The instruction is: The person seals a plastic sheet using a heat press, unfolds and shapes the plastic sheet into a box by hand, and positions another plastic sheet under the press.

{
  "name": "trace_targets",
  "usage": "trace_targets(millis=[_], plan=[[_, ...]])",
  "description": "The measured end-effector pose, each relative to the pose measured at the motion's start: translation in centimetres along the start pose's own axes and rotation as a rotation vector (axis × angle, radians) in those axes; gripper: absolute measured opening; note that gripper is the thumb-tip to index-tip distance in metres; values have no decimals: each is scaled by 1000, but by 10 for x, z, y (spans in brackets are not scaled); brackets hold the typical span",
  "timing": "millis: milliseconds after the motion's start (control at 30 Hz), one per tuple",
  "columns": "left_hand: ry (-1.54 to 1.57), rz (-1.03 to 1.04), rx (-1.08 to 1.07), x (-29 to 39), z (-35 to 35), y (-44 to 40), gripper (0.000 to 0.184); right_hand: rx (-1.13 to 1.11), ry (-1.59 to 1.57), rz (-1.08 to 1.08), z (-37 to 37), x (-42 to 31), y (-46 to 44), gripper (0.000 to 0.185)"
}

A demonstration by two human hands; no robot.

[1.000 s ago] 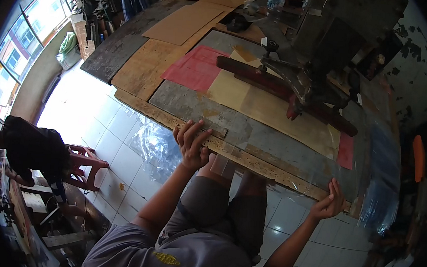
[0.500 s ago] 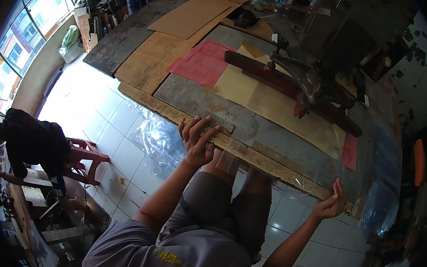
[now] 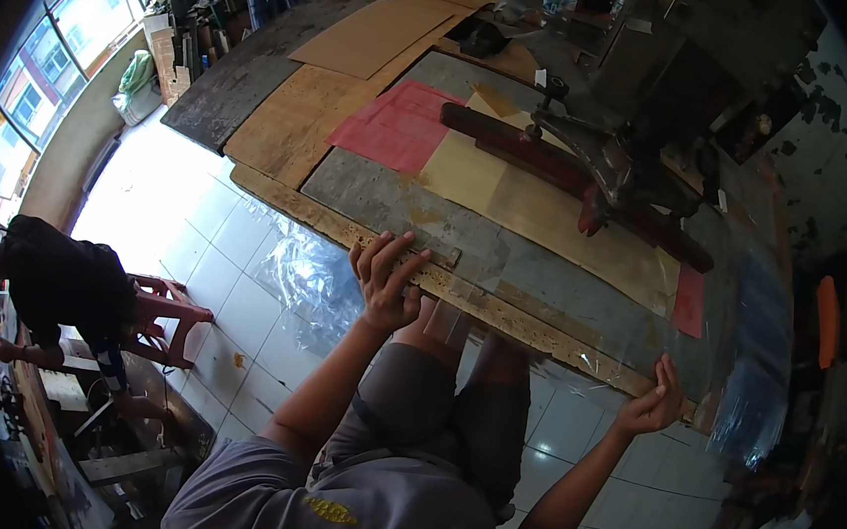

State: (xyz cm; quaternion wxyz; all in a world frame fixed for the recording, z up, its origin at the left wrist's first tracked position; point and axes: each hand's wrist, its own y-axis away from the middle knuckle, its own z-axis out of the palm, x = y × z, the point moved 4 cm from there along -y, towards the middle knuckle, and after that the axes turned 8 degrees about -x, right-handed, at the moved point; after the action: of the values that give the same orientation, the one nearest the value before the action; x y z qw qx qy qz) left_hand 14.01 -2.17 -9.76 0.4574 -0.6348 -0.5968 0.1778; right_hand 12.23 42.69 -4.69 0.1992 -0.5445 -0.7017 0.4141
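My left hand (image 3: 388,284) rests on the worn wooden front edge (image 3: 514,318) of the worktable, its fingers spread over the top. Further right, my right hand (image 3: 654,400) touches the same edge near the corner, fingers stretched out. Neither hand appears to hold anything. Beyond them lies a grey board (image 3: 552,270). Across it run a pale yellow sheet (image 3: 546,229) and a red sheet (image 3: 394,128), with more red showing at the right end. A dark red bar (image 3: 645,230) on a metal arm stretches over the sheets.
Brown cardboard (image 3: 372,37) lies at the back left of the table. Clear plastic film (image 3: 753,395) hangs at the right corner, and crumpled plastic (image 3: 312,286) is below the table. At left, a co-worker (image 3: 64,286) bends beside a red stool (image 3: 168,319).
My hands keep their places on the table edge, with only a slight shift of the view. The co-worker at left has moved an arm and lowered the head a little.
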Motion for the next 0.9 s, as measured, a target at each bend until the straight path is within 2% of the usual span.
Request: trace_targets(millis=[900], plan=[[-8, 2, 11, -2, 2, 3, 39, 20, -5, -1, 0, -2, 0, 45]])
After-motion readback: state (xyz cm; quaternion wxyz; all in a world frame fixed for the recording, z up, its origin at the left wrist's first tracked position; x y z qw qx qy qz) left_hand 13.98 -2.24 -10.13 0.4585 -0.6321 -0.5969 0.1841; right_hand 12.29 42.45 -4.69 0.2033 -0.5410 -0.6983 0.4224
